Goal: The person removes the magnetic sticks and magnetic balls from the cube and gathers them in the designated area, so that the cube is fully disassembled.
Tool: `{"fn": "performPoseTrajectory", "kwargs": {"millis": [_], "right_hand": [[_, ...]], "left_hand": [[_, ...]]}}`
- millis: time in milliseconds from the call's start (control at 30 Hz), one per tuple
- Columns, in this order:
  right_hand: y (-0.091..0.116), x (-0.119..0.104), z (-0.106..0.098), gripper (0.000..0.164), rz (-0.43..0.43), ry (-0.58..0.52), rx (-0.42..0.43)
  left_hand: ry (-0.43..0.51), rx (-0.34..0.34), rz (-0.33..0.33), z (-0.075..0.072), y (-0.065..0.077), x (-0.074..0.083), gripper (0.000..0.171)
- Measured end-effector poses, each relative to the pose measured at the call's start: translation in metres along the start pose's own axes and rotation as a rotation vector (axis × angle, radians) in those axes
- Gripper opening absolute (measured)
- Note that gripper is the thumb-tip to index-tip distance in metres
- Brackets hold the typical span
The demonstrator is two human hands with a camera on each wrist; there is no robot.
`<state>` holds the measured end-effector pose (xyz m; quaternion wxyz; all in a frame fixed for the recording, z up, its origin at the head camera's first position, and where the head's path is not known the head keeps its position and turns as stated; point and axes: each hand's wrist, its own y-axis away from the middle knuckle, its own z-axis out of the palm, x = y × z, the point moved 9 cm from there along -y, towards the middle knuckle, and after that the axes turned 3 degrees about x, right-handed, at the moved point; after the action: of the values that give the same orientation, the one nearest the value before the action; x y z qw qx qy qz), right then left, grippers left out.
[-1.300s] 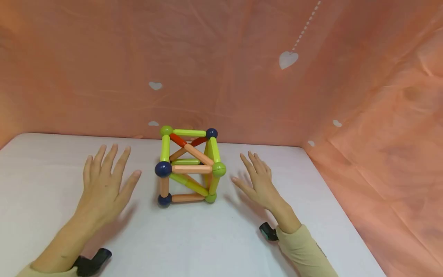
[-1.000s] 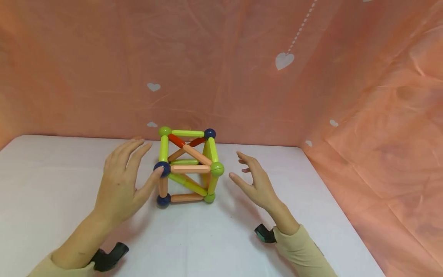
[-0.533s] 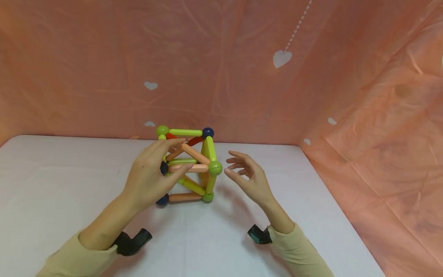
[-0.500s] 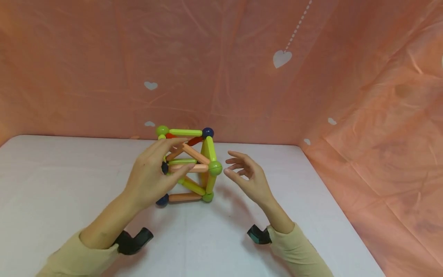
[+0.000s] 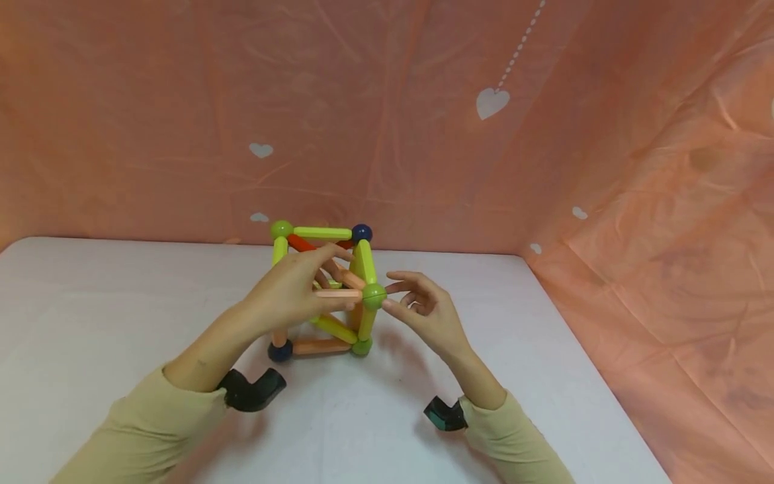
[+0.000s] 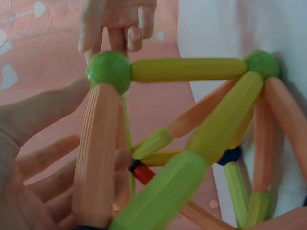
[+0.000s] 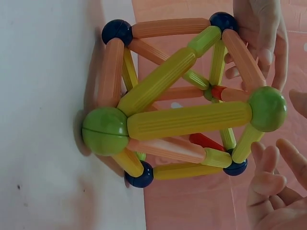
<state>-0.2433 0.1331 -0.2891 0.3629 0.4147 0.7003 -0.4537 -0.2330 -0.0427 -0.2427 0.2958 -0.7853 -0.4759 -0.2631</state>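
Note:
A cube frame point(image 5: 365, 262) of magnetic rods and balls stands upright on the white table, with diagonal rods across its faces. My left hand point(image 5: 281, 292) reaches over its top front peach rod point(image 5: 338, 294), thumb in front and fingers behind, covering the left part of that rod. In the left wrist view the thumb point(image 6: 53, 108) lies close to the green corner ball point(image 6: 109, 72); contact is unclear. My right hand point(image 5: 432, 312) is at the ball's right side, thumb and index finger spread around it. The right wrist view shows these fingertips point(image 7: 268, 158) apart from the green ball point(image 7: 267, 109).
The white table point(image 5: 338, 423) spreads around the frame. An orange-pink cloth point(image 5: 387, 121) with white hearts hangs behind and at the right. Black wrist devices point(image 5: 252, 390) sit under both sleeves.
My left hand has moved right from beside the frame to over its top front rod. The right hand has come left to the green ball, its fingers bending inward. The frame stays standing in place.

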Motion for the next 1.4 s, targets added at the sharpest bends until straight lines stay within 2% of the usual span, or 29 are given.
{"fn": "performPoseTrajectory", "kwargs": {"millis": [233,367,500,767,933,1167,1400], "right_hand": [[0.0,0.0,0.008,0.04,0.034,-0.06,-0.031],[0.0,0.0,0.013,0.04,0.019,-0.082,-0.048],[-0.001,-0.001,0.016,0.039,-0.003,-0.089,-0.046],[0.0,-0.001,0.018,0.037,-0.025,-0.114,-0.036],[0.001,-0.003,0.023,0.039,-0.057,-0.188,-0.1],[0.003,0.005,0.03,0.039,-0.04,-0.278,-0.192],[0.005,0.004,0.036,0.028,-0.027,-0.431,-0.315]], "left_hand": [[-0.041,-0.191,-0.005,0.013,-0.013,-0.001,0.06],[0.022,-0.258,-0.06,0.018,-0.018,-0.003,0.054],[0.061,-0.258,-0.12,0.019,-0.02,-0.008,0.046],[0.073,-0.224,-0.106,0.018,-0.019,-0.009,0.04],[0.072,-0.22,-0.113,0.017,-0.018,-0.01,0.041],[0.077,-0.217,-0.124,0.019,-0.017,-0.01,0.043],[0.08,-0.204,-0.106,0.02,-0.018,-0.008,0.042]]}}
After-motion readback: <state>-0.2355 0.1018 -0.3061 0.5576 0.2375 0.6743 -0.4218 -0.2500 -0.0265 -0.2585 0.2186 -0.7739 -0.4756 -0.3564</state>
